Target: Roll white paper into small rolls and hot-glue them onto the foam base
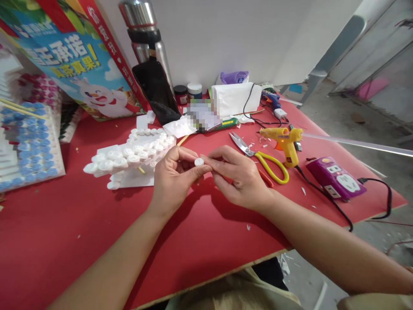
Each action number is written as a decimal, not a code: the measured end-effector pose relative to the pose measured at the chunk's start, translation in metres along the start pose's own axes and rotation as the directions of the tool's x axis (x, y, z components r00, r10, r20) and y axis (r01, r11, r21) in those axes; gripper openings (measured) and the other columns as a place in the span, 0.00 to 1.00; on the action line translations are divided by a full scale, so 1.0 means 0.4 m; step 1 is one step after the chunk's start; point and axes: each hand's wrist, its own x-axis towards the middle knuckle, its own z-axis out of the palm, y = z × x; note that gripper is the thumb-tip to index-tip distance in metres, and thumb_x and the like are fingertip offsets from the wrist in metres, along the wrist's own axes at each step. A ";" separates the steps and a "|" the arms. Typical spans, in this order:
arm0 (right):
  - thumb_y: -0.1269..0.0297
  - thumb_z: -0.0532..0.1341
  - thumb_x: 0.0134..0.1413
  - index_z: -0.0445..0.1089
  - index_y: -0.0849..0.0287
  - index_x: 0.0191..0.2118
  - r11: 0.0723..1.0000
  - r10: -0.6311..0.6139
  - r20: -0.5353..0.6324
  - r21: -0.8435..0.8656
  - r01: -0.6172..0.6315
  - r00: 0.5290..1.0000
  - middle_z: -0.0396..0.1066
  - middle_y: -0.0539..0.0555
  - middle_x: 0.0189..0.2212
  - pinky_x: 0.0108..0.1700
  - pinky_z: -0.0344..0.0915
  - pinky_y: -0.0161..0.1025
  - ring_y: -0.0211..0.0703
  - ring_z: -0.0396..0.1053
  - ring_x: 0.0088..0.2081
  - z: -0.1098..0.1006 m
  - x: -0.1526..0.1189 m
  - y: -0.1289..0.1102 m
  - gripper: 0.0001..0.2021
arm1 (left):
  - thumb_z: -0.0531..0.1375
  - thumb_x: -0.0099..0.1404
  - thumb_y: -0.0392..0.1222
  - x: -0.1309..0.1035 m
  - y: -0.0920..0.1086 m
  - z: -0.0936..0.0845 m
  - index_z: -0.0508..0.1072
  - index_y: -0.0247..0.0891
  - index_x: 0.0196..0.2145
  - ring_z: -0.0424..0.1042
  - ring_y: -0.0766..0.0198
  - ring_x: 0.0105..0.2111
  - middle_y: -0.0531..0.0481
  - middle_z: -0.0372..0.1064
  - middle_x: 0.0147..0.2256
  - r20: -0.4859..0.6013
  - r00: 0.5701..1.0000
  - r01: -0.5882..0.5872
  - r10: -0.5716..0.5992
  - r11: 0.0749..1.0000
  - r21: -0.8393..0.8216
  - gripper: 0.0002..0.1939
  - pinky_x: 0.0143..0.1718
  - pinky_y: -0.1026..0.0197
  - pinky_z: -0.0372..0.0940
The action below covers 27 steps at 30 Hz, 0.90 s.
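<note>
I see the left hand [171, 183] over the red counter [93, 241], its grip pinching a small white roll [199, 162] between thumb and finger. The right hand [241, 178] meets it from 3 o'clock, fingertips gathered close; whether that grip pinches too, I can't tell. Around the roll, a white rosette-covered piece [138, 150] sits toward 9 o'clock, scissors [248, 150] near 3, a black phone [153, 88] at 11.

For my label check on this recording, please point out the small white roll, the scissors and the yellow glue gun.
White roll [199, 162]: head view, on its round end face.
Scissors [249, 152]: head view, near the pivot.
Glue gun [288, 136]: head view, on its yellow body.
</note>
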 end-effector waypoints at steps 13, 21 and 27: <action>0.78 0.57 0.61 0.76 0.61 0.51 0.983 0.122 -0.139 0.156 -0.100 0.983 0.72 0.58 0.40 0.39 0.71 0.40 0.41 0.71 0.38 -0.023 0.018 -0.021 0.17 | 0.74 0.55 0.36 0.020 0.001 -0.008 0.79 0.34 0.33 0.72 0.74 0.26 0.53 0.74 0.27 0.192 0.932 0.364 -0.309 0.789 -0.496 0.10 0.29 0.73 0.67; 0.75 0.60 0.60 0.76 0.58 0.43 0.960 0.232 -0.159 0.197 -0.199 0.960 0.74 0.55 0.37 0.36 0.70 0.38 0.41 0.72 0.37 -0.016 0.023 -0.024 0.10 | 0.74 0.54 0.36 0.017 0.000 0.002 0.83 0.33 0.37 0.71 0.73 0.28 0.50 0.74 0.29 0.262 0.894 0.447 -0.363 0.738 -0.506 0.12 0.31 0.73 0.67; 0.72 0.62 0.61 0.74 0.58 0.39 0.926 0.324 -0.190 0.266 -0.270 0.927 0.70 0.52 0.34 0.33 0.67 0.36 0.36 0.68 0.32 -0.012 0.019 -0.013 0.04 | 0.73 0.56 0.36 0.015 -0.005 -0.002 0.84 0.35 0.39 0.72 0.73 0.30 0.49 0.76 0.32 0.295 0.891 0.452 -0.346 0.741 -0.497 0.11 0.35 0.72 0.69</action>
